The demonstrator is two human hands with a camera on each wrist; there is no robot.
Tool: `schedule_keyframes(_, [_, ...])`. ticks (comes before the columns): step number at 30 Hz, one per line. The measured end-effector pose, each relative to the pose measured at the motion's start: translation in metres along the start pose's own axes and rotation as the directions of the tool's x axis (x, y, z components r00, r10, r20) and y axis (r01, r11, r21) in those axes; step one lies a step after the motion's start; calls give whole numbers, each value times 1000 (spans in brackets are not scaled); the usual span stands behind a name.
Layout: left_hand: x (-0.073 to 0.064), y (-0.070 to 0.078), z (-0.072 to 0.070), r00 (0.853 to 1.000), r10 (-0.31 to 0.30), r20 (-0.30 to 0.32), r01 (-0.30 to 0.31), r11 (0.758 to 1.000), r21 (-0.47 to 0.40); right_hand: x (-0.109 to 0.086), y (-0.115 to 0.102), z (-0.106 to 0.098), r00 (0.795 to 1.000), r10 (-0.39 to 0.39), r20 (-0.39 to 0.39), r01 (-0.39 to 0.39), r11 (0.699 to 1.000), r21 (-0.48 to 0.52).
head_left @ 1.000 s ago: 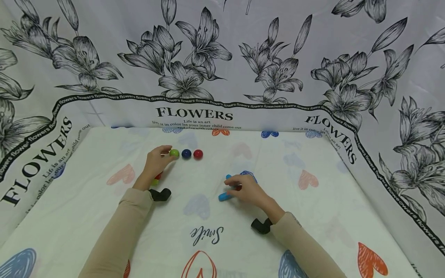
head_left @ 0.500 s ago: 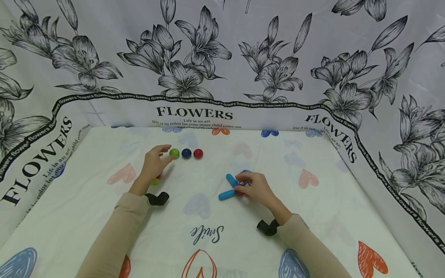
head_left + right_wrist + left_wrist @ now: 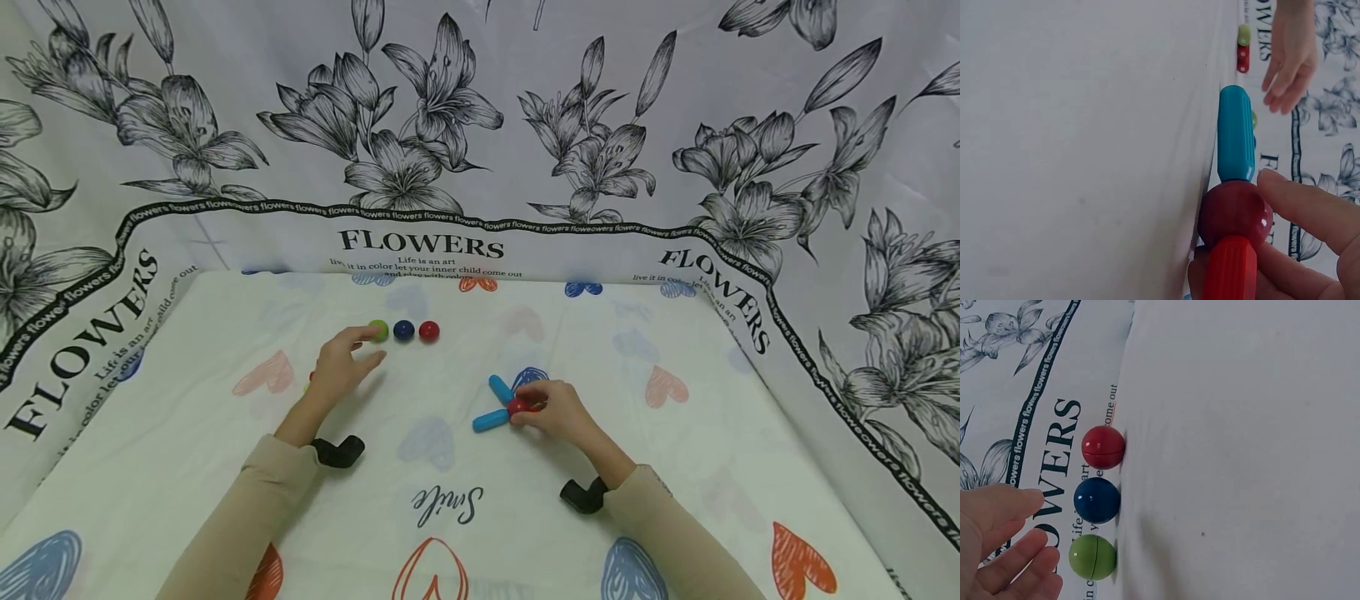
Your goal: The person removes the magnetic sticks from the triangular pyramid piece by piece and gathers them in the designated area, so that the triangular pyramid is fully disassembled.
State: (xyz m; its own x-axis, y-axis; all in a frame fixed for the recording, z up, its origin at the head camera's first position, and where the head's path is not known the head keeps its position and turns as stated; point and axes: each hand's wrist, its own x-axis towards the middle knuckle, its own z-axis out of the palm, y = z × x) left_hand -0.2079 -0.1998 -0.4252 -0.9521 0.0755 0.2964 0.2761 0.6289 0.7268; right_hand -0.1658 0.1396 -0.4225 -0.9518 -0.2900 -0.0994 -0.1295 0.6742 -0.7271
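Note:
My right hand pinches a red ball between thumb and fingers. Two blue rods spread from that ball in a V, the upper blue rod and the lower blue rod. In the right wrist view a red rod also meets the ball, pointing toward the camera. My left hand, fingers extended and thumb apart, is beside a green ball and holds nothing. A dark blue ball and another red ball continue the row to the right of the green one.
Red and green pieces lie near my left wrist, mostly hidden by it in the head view. A white cloth with printed hearts covers the table. Behind it hangs a flower-printed curtain. Each wrist carries a black device.
My left hand's thumb has moved off the green ball, toward me. The right hand has shifted slightly right, leaving more of the red ball and blue rods showing.

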Motion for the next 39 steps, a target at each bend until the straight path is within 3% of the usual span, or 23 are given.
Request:
schedule_keyframes(7, [-13,7,4,999,-6,53,5,1000,14,1,0,1,999,35,7,-35,999,-28])
schedule_keyframes(14, [-24,11,11,996,40,79,-42,999,21,2,1,1,999,52,12,-51,998,-39])
schedule_keyframes(22, [-34,17,17,992,23,123,-25,999,20,2,2,1,1000,22,9,-22,998,-55])
schedule_keyframes(33, [-42,26,27,985,96,143,-95,995,-20,2,-1,5,999,-28,34,30,998,-55])
schedule_keyframes(39, [-48,32,30,977,92,192,-87,996,-35,0,-4,7,993,-90,79,93,995,-32])
